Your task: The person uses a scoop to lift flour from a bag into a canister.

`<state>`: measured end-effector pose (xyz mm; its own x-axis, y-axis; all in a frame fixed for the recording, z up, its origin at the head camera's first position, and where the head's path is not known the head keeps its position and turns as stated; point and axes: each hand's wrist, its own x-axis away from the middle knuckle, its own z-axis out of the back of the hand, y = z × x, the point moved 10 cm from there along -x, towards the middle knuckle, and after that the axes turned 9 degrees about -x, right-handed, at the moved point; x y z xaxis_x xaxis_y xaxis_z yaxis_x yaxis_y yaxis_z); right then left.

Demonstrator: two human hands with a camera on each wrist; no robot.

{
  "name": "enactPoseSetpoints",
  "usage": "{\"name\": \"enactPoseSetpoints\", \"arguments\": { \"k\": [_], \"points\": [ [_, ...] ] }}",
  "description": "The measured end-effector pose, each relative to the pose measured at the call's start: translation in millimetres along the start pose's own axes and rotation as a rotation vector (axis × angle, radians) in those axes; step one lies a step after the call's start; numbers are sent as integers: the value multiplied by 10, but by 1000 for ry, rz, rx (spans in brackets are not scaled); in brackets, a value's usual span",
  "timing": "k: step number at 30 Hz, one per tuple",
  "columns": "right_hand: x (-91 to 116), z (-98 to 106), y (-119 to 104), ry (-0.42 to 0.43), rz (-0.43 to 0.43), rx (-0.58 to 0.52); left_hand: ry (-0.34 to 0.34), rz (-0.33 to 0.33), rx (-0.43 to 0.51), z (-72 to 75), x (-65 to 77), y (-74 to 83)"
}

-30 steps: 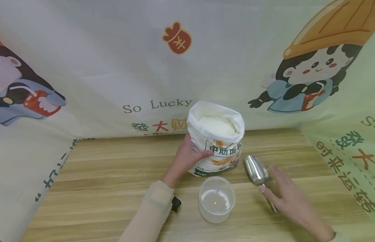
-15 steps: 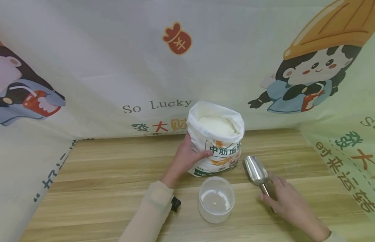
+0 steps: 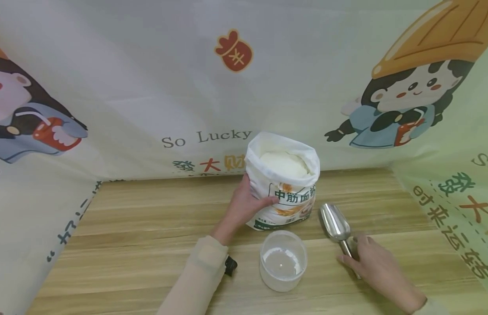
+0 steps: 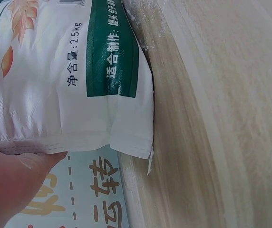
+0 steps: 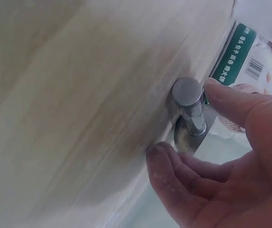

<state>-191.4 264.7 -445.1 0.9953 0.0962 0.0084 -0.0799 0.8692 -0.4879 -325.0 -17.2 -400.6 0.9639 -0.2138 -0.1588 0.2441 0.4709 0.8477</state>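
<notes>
A white flour bag (image 3: 295, 208) stands upright with its top rolled open, pale flour (image 3: 283, 163) inside. My left hand (image 3: 245, 204) grips its left side, thumb across the printed front; the left wrist view shows the bag's lower edge resting by the table. To the bag's right lies a metal scoop (image 3: 335, 222), its handle towards me. Around that handle hovers my right hand (image 3: 375, 264), thumb on one side and bent fingers on the other. In the right wrist view, a gap shows between the fingers and the round handle end (image 5: 187, 91).
A clear round plastic tub (image 3: 283, 282) stands in front of the bag, between my arms. Printed cloth (image 3: 149, 87) walls in the wooden tabletop (image 3: 129, 245) at the back and both sides.
My right hand has come down and slightly left around the scoop's handle, its fingers bending more. The left hand, bag, tub and scoop have stayed in place; the head view shifted slightly.
</notes>
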Motion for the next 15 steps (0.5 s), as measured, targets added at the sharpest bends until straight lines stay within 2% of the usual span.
{"name": "enactPoseSetpoints", "arguments": {
  "k": [9, 13, 15],
  "points": [
    [-37, -17, -56, -19, 95, 18, -1, -3, -20, -9, -15, -11],
    [-49, -7, -91, 4, 152, 53, 4, -4, -42, -8, -16, -28],
    [-59, -6, -78, 6, 154, 57, 2, 0, -52, -7, -14, -35]
  ]
}}
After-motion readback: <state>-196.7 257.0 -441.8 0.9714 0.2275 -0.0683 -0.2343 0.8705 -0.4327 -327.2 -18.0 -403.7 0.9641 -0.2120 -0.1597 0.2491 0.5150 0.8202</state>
